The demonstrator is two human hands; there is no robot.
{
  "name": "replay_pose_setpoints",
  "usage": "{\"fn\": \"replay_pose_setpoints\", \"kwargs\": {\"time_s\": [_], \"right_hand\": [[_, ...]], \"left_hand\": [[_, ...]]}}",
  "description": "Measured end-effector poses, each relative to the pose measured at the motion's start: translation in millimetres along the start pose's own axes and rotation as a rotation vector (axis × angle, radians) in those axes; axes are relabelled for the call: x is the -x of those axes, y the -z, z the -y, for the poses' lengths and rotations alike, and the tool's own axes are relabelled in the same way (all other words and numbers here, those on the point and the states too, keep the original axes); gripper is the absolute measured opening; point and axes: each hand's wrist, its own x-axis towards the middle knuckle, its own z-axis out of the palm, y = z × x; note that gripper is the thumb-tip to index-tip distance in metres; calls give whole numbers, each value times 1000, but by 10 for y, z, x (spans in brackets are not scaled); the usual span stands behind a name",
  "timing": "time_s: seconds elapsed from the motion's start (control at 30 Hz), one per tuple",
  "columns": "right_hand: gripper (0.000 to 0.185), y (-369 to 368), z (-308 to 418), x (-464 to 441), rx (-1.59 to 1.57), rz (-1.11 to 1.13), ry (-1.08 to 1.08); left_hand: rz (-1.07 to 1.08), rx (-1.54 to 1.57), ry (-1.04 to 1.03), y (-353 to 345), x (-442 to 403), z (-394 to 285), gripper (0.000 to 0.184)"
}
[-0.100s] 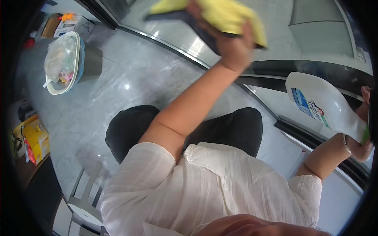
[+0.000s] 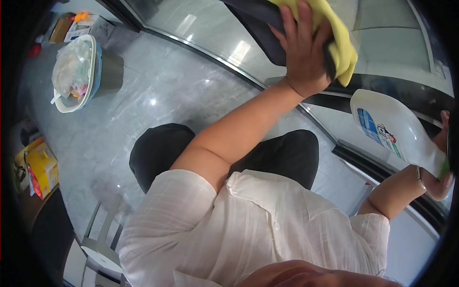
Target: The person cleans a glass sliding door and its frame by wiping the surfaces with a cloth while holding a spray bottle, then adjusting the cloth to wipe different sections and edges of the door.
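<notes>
My left hand (image 2: 306,62) lies over a yellow and dark grey cleaning cloth (image 2: 342,52), fingers spread across it against the glass panel (image 2: 215,43). The cloth's yellow side folds up around my thumb side, and its grey side hangs to the left; my thumb is hidden. At the right edge, my right hand (image 2: 437,184) grips the neck of a white spray bottle (image 2: 399,126) with a blue label and a green part near its top. The bottle tilts, its base toward the upper left. Its spray head is cut off by the view's edge.
Black-framed rails (image 2: 349,98) run along the glass. A lined trash bin (image 2: 107,71) stands on the grey tiled floor (image 2: 158,91) at left, with boxes (image 2: 93,31) behind it. Yellow packages (image 2: 40,165) sit at far left, above a light-coloured chair or stool (image 2: 103,253).
My left hand and the cloth have swung right and the fingers now show spread on the cloth. The bottle in my right hand has shifted only slightly.
</notes>
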Motion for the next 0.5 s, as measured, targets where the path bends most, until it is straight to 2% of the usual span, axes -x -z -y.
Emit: {"fn": "replay_pose_setpoints", "kwargs": {"time_s": [0.07,0.17,0.2,0.27,0.43,0.47,0.5], "right_hand": [[47,-94,-39,0,-43,-97,13],[45,-62,-8,-11,-15,-86,-21],[44,-17,-10,-1,-9,-58,-28],[44,158,-98,60,-28,0,-8],[43,166,-110,88,-18,18,1],[43,131,-81,69,-11,20,-1],[42,86,-52,42,-4,23,-3]], "left_hand": [[99,-232,-99,-127,428,226,107],[-31,28,30,-189,966,567,99],[-33,137,149,-211,1113,629,113],[-5,37,180,-219,1230,717,120],[22,52,192,-136,1185,808,115],[-21,18,217,-119,1117,778,104],[16,41,314,-220,1165,969,72]]}}
